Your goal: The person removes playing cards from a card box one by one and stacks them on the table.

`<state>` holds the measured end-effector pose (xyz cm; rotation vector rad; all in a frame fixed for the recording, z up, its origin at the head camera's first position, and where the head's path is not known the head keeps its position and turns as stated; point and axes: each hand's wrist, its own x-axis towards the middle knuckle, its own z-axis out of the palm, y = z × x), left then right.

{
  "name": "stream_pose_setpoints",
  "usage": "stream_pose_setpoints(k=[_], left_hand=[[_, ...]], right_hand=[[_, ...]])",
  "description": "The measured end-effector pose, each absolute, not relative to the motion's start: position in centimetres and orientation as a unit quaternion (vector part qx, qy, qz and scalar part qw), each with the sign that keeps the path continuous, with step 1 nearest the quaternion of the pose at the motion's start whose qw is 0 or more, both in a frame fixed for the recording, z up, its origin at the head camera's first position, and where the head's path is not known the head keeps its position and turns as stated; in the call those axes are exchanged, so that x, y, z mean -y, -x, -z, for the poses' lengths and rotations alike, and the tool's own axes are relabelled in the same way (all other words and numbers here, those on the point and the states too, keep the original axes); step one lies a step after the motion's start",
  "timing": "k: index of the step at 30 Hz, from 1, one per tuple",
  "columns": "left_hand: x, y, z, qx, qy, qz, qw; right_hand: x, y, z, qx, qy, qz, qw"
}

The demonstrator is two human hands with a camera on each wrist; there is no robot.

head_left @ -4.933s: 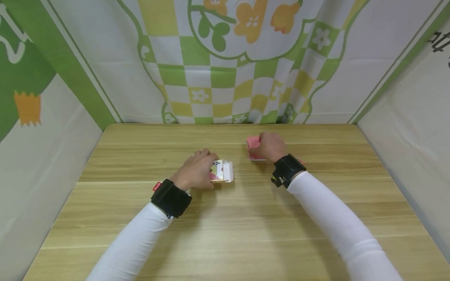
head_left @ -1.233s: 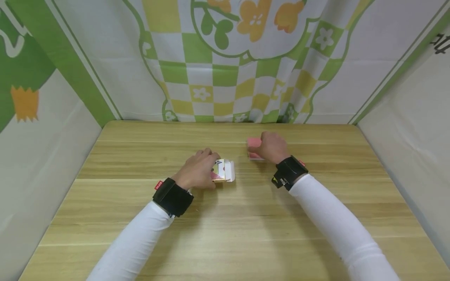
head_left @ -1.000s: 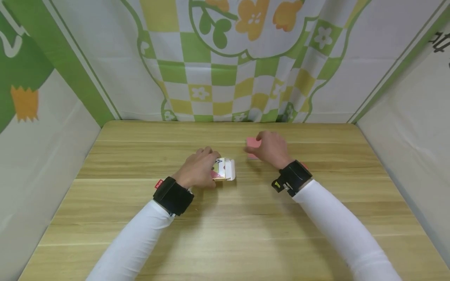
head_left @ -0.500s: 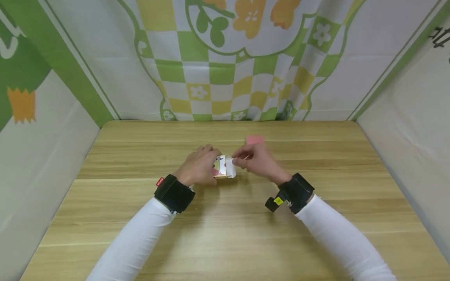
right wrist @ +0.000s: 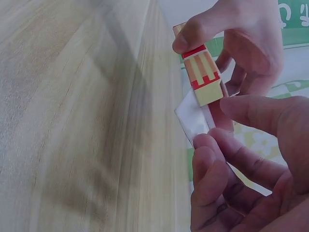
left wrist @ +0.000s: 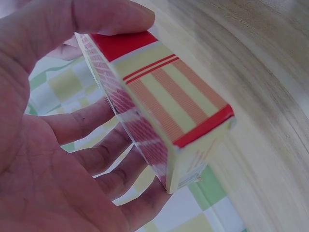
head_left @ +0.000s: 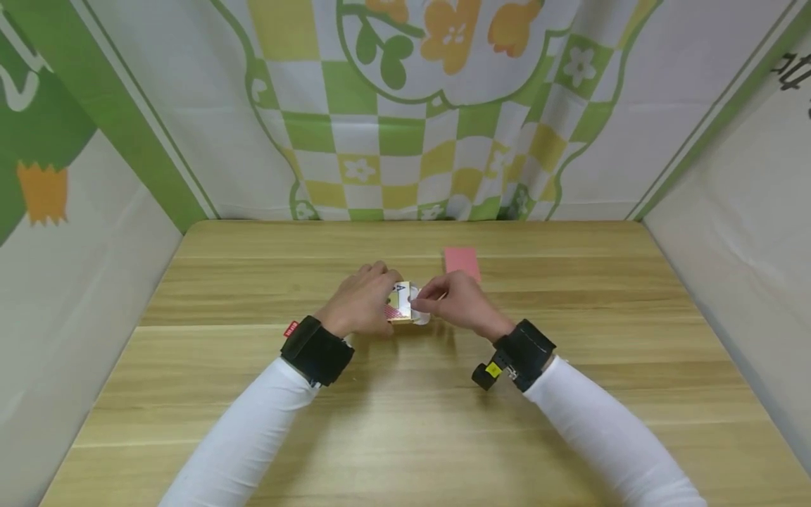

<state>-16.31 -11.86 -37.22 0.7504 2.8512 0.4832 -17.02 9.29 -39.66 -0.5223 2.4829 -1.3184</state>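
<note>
My left hand (head_left: 362, 299) grips a playing-card box (head_left: 400, 303) near the middle of the table, thumb along one narrow side and fingers along the opposite one. An ace design shows on its upper face; the left wrist view shows the box's (left wrist: 161, 92) red and striped side. At the right end sticks out its white open flap (right wrist: 192, 116). My right hand (head_left: 461, 304) pinches this flap between thumb and fingers, one fingertip right at the box's edge. Behind the right hand a pink-backed deck of cards (head_left: 461, 260) lies on the table, its near part covered by the hand.
The wooden table (head_left: 405, 422) stretches around both hands. A checked green and yellow curtain (head_left: 405, 141) hangs at its far edge, with white cloth walls on the left and right. Black camera bands sit on both wrists.
My right hand has let go of the pink-backed deck and moved left and nearer, to the box's flap. The deck stays where it was; the left hand keeps its grip on the box.
</note>
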Motion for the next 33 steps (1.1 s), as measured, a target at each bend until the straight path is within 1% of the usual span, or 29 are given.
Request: stream_pose_setpoints(k=[11, 24, 33], left_hand=[[12.1, 16.3, 36.6, -0.952, -0.253, -0.158, 0.070], [12.4, 15.8, 36.2, -0.952, -0.247, -0.162, 0.083], [12.7, 15.8, 35.9, -0.955, -0.239, -0.159, 0.077]], right_hand=[[-8.6, 17.4, 39.8, -0.858, 0.174, 0.462, 0.139], [-8.5, 17.5, 39.5, -0.859, 0.151, 0.460, 0.166], [-9.5, 17.7, 38.3, -0.851, 0.141, 0.470, 0.188]])
